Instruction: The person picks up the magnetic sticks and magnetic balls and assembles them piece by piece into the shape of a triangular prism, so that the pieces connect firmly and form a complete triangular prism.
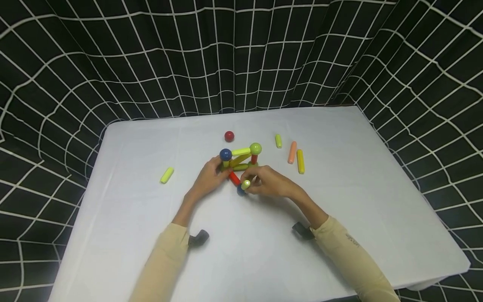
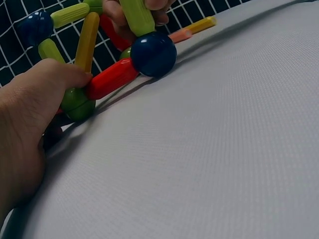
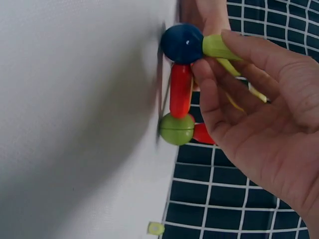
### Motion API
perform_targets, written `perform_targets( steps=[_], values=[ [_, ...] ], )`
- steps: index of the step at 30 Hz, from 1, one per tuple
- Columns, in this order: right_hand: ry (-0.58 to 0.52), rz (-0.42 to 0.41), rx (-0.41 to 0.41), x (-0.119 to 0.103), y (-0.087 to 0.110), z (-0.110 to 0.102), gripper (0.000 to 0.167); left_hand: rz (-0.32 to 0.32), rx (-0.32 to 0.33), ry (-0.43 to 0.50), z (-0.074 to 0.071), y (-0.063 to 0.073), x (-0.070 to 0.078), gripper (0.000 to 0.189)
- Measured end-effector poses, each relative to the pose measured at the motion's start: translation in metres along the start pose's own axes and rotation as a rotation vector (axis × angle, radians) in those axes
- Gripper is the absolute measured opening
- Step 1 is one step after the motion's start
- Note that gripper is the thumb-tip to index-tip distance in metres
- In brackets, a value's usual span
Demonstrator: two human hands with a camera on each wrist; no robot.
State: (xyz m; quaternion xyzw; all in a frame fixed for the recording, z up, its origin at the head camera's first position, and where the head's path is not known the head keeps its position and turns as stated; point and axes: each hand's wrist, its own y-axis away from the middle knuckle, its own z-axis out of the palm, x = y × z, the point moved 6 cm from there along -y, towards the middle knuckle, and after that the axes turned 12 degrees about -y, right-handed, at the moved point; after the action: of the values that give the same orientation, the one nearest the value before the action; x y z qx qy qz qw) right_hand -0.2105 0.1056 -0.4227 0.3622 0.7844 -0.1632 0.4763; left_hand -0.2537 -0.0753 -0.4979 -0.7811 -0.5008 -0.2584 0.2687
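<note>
Two hands of yours work on a rod-and-ball frame standing at the middle of the white table. Your left hand grips the frame's lower left corner, the thumb lying over the left green ball; your right hand pinches a yellow-green rod between thumb and fingers, its lower end touching the near blue ball and its upper end free. Note the base: one red rod joins the left green ball to the near blue ball, and a second red rod links that blue ball to a lower right green ball. Above, you see a far blue ball at left and an upper green ball at right, bridged by a horizontal yellow-green rod, with a yellow rod slanting beneath. Loose parts lie apart from your hands: a red ball on the far side, a short yellow-green rod to the left, and, to the right, another short rod, an orange rod and a loose yellow rod. A dark, white-gridded curtain rises behind the table.
</note>
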Motion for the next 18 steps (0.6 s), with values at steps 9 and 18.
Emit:
perform_targets(
  steps=[9, 18],
  values=[
    [0.050, -0.033, -0.076, -0.003, -0.005, 0.003, 0.027, -0.012, -0.010, -0.034, 0.000, -0.001, -0.002, 0.048],
    [-0.106, 0.015, -0.146, -0.013, 0.012, -0.075, 0.018, -0.009, -0.019, -0.045, 0.007, -0.004, 0.000, 0.043]
  ],
)
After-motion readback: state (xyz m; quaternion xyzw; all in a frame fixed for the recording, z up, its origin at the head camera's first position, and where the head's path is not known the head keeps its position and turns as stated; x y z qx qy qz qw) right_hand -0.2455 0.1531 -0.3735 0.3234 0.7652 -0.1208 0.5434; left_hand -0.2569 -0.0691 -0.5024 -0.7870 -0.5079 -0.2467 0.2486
